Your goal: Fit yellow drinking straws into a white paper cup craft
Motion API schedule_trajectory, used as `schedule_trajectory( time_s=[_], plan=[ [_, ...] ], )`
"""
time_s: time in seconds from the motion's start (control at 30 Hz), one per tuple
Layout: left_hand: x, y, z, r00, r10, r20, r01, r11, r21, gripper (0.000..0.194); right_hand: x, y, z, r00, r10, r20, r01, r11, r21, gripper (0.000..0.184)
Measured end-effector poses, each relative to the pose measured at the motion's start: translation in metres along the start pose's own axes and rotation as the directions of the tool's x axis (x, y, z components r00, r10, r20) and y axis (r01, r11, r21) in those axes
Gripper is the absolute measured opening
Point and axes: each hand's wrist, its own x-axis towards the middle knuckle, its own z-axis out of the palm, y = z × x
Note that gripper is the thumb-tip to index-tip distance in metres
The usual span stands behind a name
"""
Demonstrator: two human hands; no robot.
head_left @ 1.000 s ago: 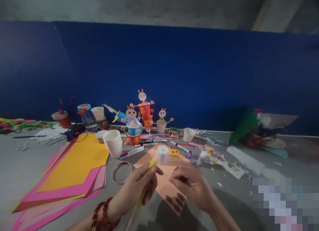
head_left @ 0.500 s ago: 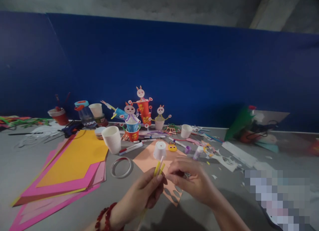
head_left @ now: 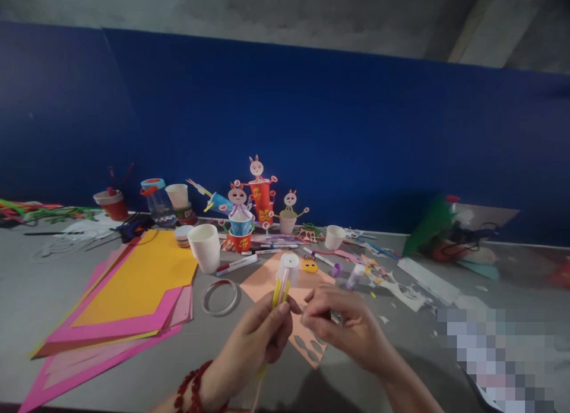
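Blue wall [head_left: 285, 116] behind, gray table [head_left: 133, 383] below. Left hand [head_left: 262, 336] pinches a small bundle of yellow and pale strips [head_left: 280, 289] between thumb and fingers. Long axis of bundle: roughly away from the body, upper ends toward the upturned white cup [head_left: 289, 259], lower end trailing below the palm. Right hand [head_left: 347, 324] lies just to the right of the bundle, fingers curled and tips drawn together; cannot tell whether they grip anything. Left hand is nearer the strips, being in contact; right fingertips close beside, apart from them. Cup sits on a peach sheet [head_left: 258, 279], yellow animal face [head_left: 310, 264] just right of it. Tape roll [head_left: 219, 298] lies left of the left hand; glue stick [head_left: 355, 277] beyond the right.
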Motion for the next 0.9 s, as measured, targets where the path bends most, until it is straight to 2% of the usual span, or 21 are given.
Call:
schedule_trajectory(
  time_s=[0.17, 0.27, 0.47, 0.67, 0.77, 0.9],
  plan=[
    [0.0, 0.002, 0.0, 0.997, 0.045, 0.069, -0.048, 0.998, 0.05, 0.039, -0.002, -0.001, -0.001, 0.998, -0.066, 0.022, 0.066, 0.998, 0.009, 0.017],
    [-0.002, 0.007, 0.002, 0.992, 0.107, 0.072, -0.117, 0.983, 0.145, 0.042, -0.003, -0.001, -0.001, 0.998, -0.06, 0.03, 0.058, 0.996, 0.073, 0.02],
    [-0.005, 0.02, 0.004, 0.973, 0.118, 0.201, -0.159, 0.966, 0.202, 0.036, -0.005, 0.004, 0.0, 0.999, -0.036, -0.007, 0.037, 0.985, 0.166, 0.024],
    [-0.003, 0.024, 0.005, 0.975, 0.13, 0.183, -0.176, 0.948, 0.265, 0.032, -0.007, 0.009, 0.002, 0.999, -0.05, -0.004, 0.05, 0.983, 0.178, 0.021],
    [-0.004, 0.024, 0.002, 0.978, 0.135, 0.162, -0.175, 0.946, 0.271, 0.031, -0.008, 0.011, 0.001, 1.0, 0.027, -0.014, -0.024, 0.986, 0.164, 0.025],
    [-0.007, 0.024, -0.004, 0.987, 0.115, 0.114, -0.149, 0.923, 0.355, 0.022, -0.01, 0.011, -0.001, 0.973, 0.23, -0.006, -0.228, 0.968, 0.109, 0.017]
  ],
)
